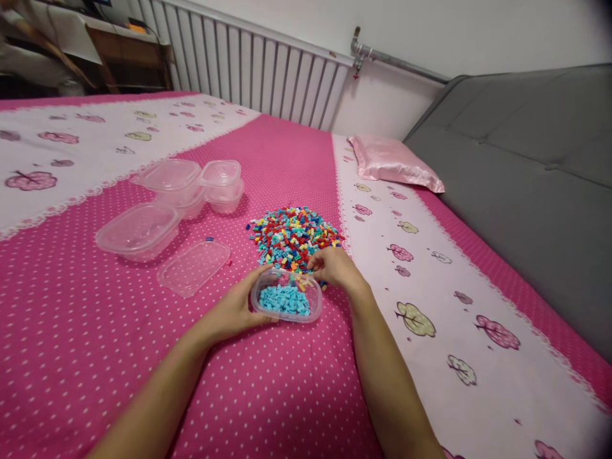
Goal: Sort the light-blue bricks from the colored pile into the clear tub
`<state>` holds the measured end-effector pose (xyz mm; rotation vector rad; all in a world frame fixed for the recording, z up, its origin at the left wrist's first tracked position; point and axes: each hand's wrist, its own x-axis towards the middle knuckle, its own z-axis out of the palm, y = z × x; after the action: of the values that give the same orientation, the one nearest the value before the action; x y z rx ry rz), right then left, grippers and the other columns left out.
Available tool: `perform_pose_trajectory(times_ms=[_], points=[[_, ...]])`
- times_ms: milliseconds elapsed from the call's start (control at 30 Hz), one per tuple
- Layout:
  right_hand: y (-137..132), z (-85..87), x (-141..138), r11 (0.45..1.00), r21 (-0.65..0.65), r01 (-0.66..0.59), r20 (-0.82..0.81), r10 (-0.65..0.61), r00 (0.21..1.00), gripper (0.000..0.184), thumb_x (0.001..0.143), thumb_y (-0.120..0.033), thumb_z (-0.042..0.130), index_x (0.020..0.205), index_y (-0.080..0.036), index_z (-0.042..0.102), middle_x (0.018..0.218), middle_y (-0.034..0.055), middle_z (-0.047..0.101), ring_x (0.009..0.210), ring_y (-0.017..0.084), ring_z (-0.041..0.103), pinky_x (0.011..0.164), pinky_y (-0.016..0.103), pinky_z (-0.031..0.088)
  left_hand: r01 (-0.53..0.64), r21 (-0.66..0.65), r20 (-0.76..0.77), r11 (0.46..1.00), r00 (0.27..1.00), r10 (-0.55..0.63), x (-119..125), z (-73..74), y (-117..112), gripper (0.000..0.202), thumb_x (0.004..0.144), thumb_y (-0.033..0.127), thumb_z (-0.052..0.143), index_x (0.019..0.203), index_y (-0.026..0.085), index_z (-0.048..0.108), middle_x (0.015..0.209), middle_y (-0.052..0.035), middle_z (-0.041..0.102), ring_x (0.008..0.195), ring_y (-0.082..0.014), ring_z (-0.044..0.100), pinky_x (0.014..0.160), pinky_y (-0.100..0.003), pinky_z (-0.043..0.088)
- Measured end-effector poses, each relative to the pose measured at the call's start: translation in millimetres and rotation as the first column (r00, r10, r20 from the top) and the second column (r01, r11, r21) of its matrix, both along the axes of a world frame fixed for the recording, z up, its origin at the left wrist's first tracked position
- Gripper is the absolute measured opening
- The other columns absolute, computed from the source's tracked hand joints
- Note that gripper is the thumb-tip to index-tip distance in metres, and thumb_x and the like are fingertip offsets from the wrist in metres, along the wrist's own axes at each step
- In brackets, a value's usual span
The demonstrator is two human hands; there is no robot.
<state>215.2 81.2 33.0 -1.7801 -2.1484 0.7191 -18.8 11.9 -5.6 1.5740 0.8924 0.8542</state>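
Observation:
My left hand [236, 307] grips one end of a clear plastic container [314, 307], thumb and fingers around its rim. Inside the tilted container lies a heap of light-blue toy bricks [284, 300]. Just beyond it is a loose pile of small mixed-colour toy bricks [294, 233], in red, yellow, blue, white and turquoise. My right hand [337, 268] is at the near right edge of this pile, close to the container's far right rim. Its fingers are closed in a pinch, and whatever is between the fingertips is too small to make out.
A clear lid [195, 268] lies flat on the pink dotted bedspread [268, 389], with stray bricks near it. Several lidded clear containers [138, 229] stand farther left. A pink pillow [394, 162] rests near the grey headboard [521, 140]; a radiator [248, 57] lines the wall.

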Motion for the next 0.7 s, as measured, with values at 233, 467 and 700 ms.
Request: perform_pose_trajectory(times_ms=[233, 467, 700], points=[[-1, 3.2, -2, 0.999, -0.039, -0.004, -0.008, 0.003, 1.0, 0.014, 0.066, -0.008, 0.069, 0.074, -0.019, 0.073, 0.064, 0.0007, 0.071, 0.059, 0.014, 0.066, 0.059, 0.022, 0.046, -0.016, -0.002, -0.015, 1.0, 1.0, 0.016, 0, -0.3, 0, 0.086, 0.066, 0.028, 0.079, 0.14, 0.022, 0.034, 0.138, -0.0149, 0.05, 0.124, -0.0303, 0.051, 0.105, -0.046, 0.04], [-2, 5.7, 1, 1.0, 0.007, 0.001, 0.048, -0.001, 0.999, 0.012, 0.069, -0.012, 0.068, 0.074, -0.021, 0.074, 0.069, 0.0016, 0.073, 0.064, 0.014, 0.066, 0.06, 0.022, 0.044, -0.007, 0.019, -0.033, 1.0, 0.999, 0.008, -1, -0.8, 1, 0.085, 0.067, 0.029, 0.078, 0.14, 0.023, 0.035, 0.138, -0.0131, 0.051, 0.124, -0.0296, 0.051, 0.105, -0.044, 0.041], [-2, 11.6, 7, 0.997, 0.07, 0.024, 0.054, -0.028, 0.998, 0.006, 0.07, -0.02, 0.069, 0.073, -0.019, 0.074, 0.072, 0.0028, 0.073, 0.067, 0.015, 0.065, 0.06, 0.024, 0.042, -0.013, 0.014, -0.043, 1.0, 0.999, 0.013, -2, -2.7, 0, 0.085, 0.068, 0.028, 0.078, 0.14, 0.023, 0.033, 0.141, -0.014, 0.047, 0.126, -0.0293, 0.049, 0.106, -0.045, 0.039]])
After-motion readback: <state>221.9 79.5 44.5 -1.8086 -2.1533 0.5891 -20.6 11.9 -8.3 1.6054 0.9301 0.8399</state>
